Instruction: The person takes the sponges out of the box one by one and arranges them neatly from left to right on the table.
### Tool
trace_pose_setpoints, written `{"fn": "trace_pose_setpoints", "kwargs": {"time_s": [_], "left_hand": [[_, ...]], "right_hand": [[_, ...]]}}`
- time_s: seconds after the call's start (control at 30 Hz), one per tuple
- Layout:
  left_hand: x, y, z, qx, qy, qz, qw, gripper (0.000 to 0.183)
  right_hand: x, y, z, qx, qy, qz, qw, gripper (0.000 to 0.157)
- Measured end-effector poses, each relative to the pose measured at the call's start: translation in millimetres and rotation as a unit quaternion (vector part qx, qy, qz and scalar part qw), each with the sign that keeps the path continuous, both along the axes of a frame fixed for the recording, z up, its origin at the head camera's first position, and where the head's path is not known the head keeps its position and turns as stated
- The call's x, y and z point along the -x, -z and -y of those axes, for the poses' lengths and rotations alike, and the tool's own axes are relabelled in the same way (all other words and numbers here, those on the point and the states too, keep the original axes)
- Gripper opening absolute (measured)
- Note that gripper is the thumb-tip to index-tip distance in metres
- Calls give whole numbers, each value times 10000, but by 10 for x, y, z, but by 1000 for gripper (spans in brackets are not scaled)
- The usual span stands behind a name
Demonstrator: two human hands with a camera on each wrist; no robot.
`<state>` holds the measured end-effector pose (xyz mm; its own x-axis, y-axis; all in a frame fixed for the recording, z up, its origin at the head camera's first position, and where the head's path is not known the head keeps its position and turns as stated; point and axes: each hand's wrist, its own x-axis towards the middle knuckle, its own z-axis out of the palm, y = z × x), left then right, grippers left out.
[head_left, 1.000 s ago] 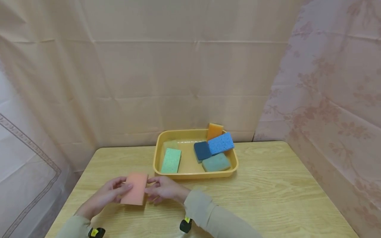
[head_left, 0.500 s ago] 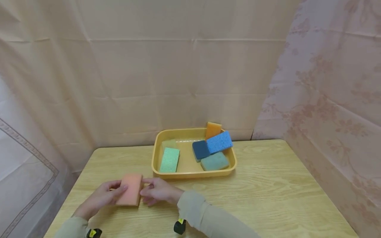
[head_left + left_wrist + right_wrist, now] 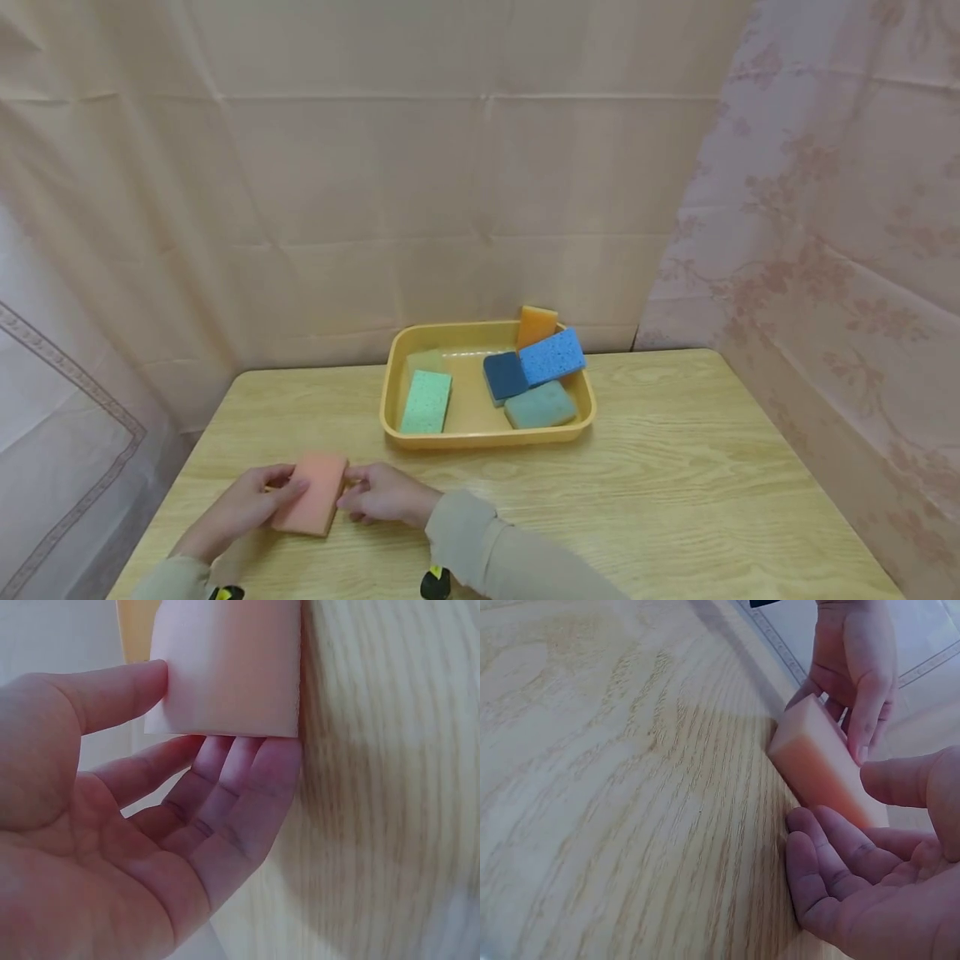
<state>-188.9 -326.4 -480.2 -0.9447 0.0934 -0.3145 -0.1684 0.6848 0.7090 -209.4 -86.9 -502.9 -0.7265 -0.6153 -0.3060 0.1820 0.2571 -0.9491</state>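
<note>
A peach-coloured sponge (image 3: pixel 311 493) is tilted just above or against the table at the front left. My left hand (image 3: pixel 247 504) pinches its left end, thumb on the upper face and fingers underneath; the left wrist view shows this grip on the sponge (image 3: pixel 225 667) closely. At the opposite edge is my right hand (image 3: pixel 386 496), its fingertips at or against the side of the sponge. In the right wrist view the right hand's fingers (image 3: pixel 832 855) are loosely bent beside the sponge (image 3: pixel 821 765), with the thumb apart from them. Whether they press on it is unclear.
Behind the hands stands a yellow tray (image 3: pixel 480 440). A light green sponge (image 3: pixel 426 402) leans at its left. At its right are a dark blue sponge (image 3: pixel 506 375), a bright blue sponge (image 3: pixel 553 357), a grey-green sponge (image 3: pixel 540 406) and an orange sponge (image 3: pixel 536 326).
Both hands and the peach sponge have shifted left and toward the table's front. The left hand keeps its hold, and the right hand stays at the sponge's right edge.
</note>
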Motion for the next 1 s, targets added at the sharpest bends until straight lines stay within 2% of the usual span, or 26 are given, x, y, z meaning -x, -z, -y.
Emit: {"fn": "trace_pose_setpoints", "kwargs": {"time_s": [0.17,0.3,0.63,0.83,1.0], "left_hand": [[7,37,18,-25,-46,72,10000,68],[11,41,24,168,-80,53,9998,66],[56,16,10,720,39,-147,9973,57],[63,15,13,770,69,-211,9968,51],[52,12,12,565,81,-169,9982,43]], "right_hand": [[-14,-32,64,-335,49,-133,9993,50],[-19,-87,125,-601,62,-137,9981,45],[0,-171,164,-748,-73,-16,9972,39],[-21,-162,186,-818,-40,-163,9965,31],[-27,-169,181,-845,-19,-109,9964,31]]}}
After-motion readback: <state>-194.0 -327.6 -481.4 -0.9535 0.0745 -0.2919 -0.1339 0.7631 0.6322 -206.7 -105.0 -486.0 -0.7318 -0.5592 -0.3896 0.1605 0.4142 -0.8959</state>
